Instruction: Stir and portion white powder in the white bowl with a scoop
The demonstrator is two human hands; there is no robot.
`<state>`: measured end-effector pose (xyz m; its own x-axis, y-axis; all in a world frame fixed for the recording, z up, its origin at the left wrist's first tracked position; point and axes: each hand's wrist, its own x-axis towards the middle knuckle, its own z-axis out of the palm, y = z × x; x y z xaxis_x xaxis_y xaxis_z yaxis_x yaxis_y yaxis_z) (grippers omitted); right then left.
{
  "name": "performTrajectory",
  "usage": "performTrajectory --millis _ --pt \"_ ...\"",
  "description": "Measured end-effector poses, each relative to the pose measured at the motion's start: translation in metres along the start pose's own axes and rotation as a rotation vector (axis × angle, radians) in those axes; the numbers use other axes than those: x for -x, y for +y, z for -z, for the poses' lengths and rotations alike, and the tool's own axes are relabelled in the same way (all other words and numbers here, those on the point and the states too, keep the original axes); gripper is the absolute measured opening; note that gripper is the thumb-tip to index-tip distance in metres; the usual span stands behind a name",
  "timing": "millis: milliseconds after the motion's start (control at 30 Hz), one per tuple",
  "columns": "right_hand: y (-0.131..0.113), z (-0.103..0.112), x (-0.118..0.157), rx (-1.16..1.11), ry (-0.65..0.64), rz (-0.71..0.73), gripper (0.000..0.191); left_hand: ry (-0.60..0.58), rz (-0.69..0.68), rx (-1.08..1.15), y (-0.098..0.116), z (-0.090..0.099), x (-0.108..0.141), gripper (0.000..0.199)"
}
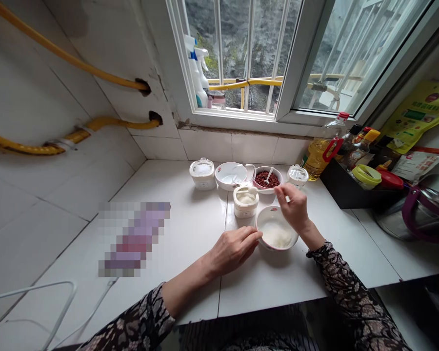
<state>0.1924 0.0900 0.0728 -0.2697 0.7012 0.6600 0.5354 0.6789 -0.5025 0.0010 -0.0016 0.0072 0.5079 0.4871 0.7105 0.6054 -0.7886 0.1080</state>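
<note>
My right hand [293, 205] pinches the handle of a small white spoon [253, 191]. The spoon's head is over the mouth of a small white square jar [245, 208] of white powder or grains, whose clear lid [244, 170] is tipped up. My left hand [234, 248] grips the left rim of a white bowl [277, 214] between thumb and fingers. Pale, off-white grainy stuff [278, 237] lies in this bowl. Behind the jar stands a bowl of dark red beans or grains [264, 180] with a small white spoon [268, 176] in it.
Along the back are a closed white jar [202, 175], a white bowl [225, 176] and another lidded jar [297, 176]. To the right stand an oil bottle [319, 151], a black box of condiments [338, 183] and a metal pot [398, 214]. A blurred-out object [137, 239] lies left.
</note>
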Motion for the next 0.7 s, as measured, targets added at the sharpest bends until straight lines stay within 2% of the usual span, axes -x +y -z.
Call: performTrajectory --millis 100,167,233,367,567,633,700 --pt "-0.002 0.0 0.003 0.212 -0.081 0.287 0.034 -0.004 0.003 -0.007 0.0 -0.001 0.0 0.022" --pt "-0.001 0.001 0.004 0.249 -0.07 0.358 0.031 -0.001 -0.003 -0.007 0.0 -0.001 0.0 0.022" --pt "0.0 0.002 0.005 0.252 -0.033 0.363 0.028 0.002 -0.011 -0.008 0.0 0.0 0.0 0.021" --pt "-0.001 0.002 0.006 0.153 -0.012 0.246 0.032 0.003 -0.014 -0.013 0.0 0.0 -0.001 0.021" --pt "0.006 0.018 0.006 -0.233 0.009 -0.196 0.042 -0.021 -0.011 0.009 -0.001 0.0 0.001 0.021" --pt "0.011 0.026 0.004 -0.273 -0.074 -0.238 0.045 -0.028 -0.006 0.014 -0.001 0.0 0.001 0.021" --pt "0.015 0.032 0.003 -0.253 -0.216 -0.234 0.047 -0.034 0.001 0.014 -0.002 0.0 0.001 0.022"
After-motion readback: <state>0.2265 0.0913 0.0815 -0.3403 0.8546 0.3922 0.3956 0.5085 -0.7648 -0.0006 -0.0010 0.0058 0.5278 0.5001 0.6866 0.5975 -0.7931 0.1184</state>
